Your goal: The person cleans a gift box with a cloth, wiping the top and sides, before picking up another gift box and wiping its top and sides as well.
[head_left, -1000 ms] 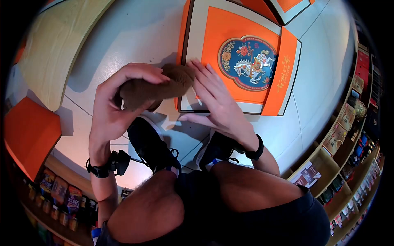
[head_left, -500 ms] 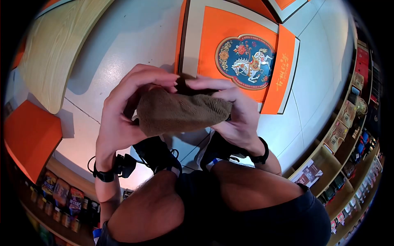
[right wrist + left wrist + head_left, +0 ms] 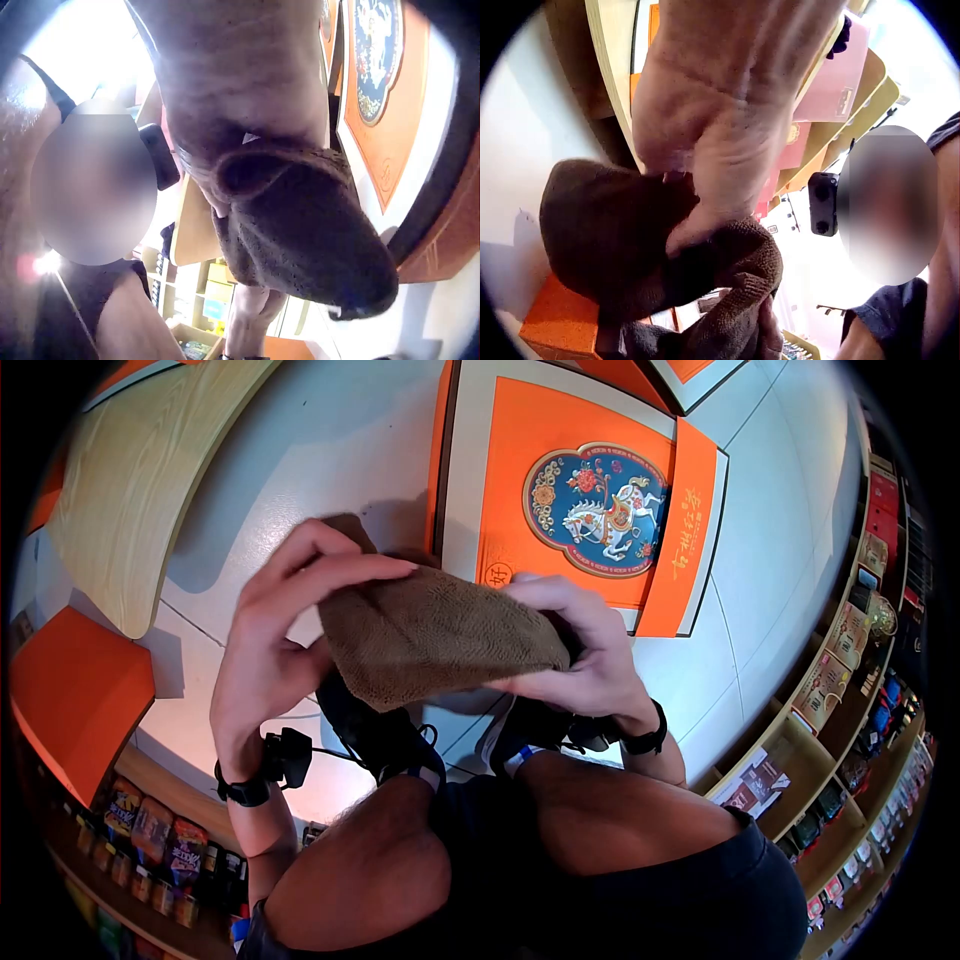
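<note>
A brown plush cloth (image 3: 445,635), folded over, hangs between my two hands in the head view, above the shoes and in front of the orange box. My left hand (image 3: 275,625) grips its left end, fingers across the upper edge and thumb beneath. At the other end, my right hand (image 3: 590,645) pinches the cloth between thumb and fingers. In the left wrist view, the cloth (image 3: 607,232) bends round in a loop under the hand. A rolled edge of the cloth (image 3: 307,217) shows against the palm in the right wrist view.
Beyond the hands lies a large orange box (image 3: 510,450) with a white horse emblem, on the tiled floor. A pale wooden board (image 3: 140,470) and an orange panel (image 3: 80,700) stand at left. Shelves of goods (image 3: 840,740) line the right; snack packs (image 3: 150,830) sit lower left.
My right hand, earlier with straight fingers beside the bunched cloth, now grips its right end. The cloth has been drawn out wider between both hands, and its left end has tilted.
</note>
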Motion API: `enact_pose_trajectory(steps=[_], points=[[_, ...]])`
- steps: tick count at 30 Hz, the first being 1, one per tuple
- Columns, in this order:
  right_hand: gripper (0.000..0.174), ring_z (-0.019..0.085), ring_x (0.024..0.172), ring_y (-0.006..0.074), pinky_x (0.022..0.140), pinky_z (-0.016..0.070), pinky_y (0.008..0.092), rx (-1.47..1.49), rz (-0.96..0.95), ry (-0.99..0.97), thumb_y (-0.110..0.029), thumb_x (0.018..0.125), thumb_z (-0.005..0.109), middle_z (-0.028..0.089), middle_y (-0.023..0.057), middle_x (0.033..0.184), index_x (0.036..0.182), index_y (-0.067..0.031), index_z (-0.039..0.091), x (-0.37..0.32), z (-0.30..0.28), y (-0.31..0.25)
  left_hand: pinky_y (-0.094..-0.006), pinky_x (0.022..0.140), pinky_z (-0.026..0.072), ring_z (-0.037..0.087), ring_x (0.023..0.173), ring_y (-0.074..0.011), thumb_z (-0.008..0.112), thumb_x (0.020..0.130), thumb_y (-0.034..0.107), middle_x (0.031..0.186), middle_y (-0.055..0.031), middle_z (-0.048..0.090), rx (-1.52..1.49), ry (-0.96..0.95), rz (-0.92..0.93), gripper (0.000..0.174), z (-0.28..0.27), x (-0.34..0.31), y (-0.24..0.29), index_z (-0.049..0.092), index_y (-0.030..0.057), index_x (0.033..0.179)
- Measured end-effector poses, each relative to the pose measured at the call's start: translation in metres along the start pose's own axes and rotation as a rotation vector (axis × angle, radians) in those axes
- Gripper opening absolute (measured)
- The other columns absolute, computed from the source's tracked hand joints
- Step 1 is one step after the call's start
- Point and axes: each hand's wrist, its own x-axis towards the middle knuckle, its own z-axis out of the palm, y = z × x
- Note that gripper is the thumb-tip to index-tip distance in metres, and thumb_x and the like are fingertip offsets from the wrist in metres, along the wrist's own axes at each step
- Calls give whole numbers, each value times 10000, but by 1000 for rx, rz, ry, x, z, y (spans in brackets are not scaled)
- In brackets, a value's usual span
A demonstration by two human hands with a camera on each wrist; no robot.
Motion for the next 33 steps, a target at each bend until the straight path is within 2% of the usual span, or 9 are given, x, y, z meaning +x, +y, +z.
enact_pose_trajectory(steps=[7, 12, 17, 22, 25, 26, 29, 31, 33], points=[[799, 646, 1122, 128, 962, 532, 303, 301, 102, -64, -179, 793, 955, 672, 87, 1252, 1432, -32, 498, 1, 6, -12, -313, 987, 451, 565, 1058, -189, 821, 730, -82, 1087, -70, 563, -140, 513, 124, 371, 16, -7, -22, 724, -3, 1078], [638, 630, 1174, 181, 971, 496, 327, 443, 534, -198, -270, 820, 943, 636, 111, 1223, 1231, -29, 519, 6, -1, -20, -364, 1142, 360, 526, 1272, -238, 933, 756, 219, 1362, -112, 496, -164, 827, 26, 893, 36, -1, -21, 415, 13, 1454], [360, 649, 1062, 155, 887, 524, 305, 311, 88, -120, -179, 877, 872, 674, 164, 1283, 989, -44, 557, 3, 10, -1, -369, 1151, 396, 528, 1289, -190, 856, 821, 186, 1431, -106, 524, -175, 458, -282, 873, 43, -30, -16, 387, -10, 1530], [317, 613, 963, 242, 743, 477, 322, 59, -65, -203, -103, 808, 865, 629, 127, 1175, 805, -51, 552, 5, 2, -6, -407, 1145, 438, 539, 1373, -259, 772, 926, 295, 1569, -173, 496, -1581, 282, -535, 917, 25, -27, -17, 279, -31, 1627], [301, 595, 912, 227, 699, 452, 323, 50, -77, -147, -91, 780, 880, 611, 84, 1063, 803, -52, 582, 3, 5, -2, -404, 1033, 523, 582, 1332, -266, 704, 936, 454, 1554, -155, 506, -1540, -76, -289, 908, 18, -20, -26, 323, 6, 1628], [301, 595, 912, 227, 699, 452, 323, 50, -80, -146, -91, 780, 880, 611, 84, 1063, 803, -52, 582, 2, 5, -2, -435, 1213, 373, 460, 1475, -303, 765, 941, 244, 1616, -188, 452, -1339, 5, -252, 879, 25, -20, -14, 294, -40, 1628], [284, 597, 893, 218, 691, 450, 317, 44, -67, -189, -86, 765, 888, 616, 59, 977, 793, -56, 607, -4, -1, -3, -440, 1230, 351, 415, 1510, -305, 802, 904, 132, 1625, -188, 440, -993, 91, -200, 901, 36, -22, -12, 299, -30, 1634], [539, 682, 1107, 272, 933, 506, 375, 11, 2, -337, -129, 698, 946, 738, 159, 1130, 1174, 22, 744, -8, -7, -1, -432, 1243, 333, 383, 1532, -291, 843, 845, 27, 1640, -179, 422, -1068, 108, -214, 966, 37, -21, -13, 295, -25, 1638], [602, 678, 1134, 246, 942, 510, 362, 59, 184, -341, -155, 691, 967, 739, 150, 1144, 1211, 32, 726, -1, -8, -18, -410, 1216, 361, 449, 1478, -281, 905, 777, 25, 1572, -158, 490, -919, 138, -192, 998, 35, -19, -11, 361, -36, 1612]])
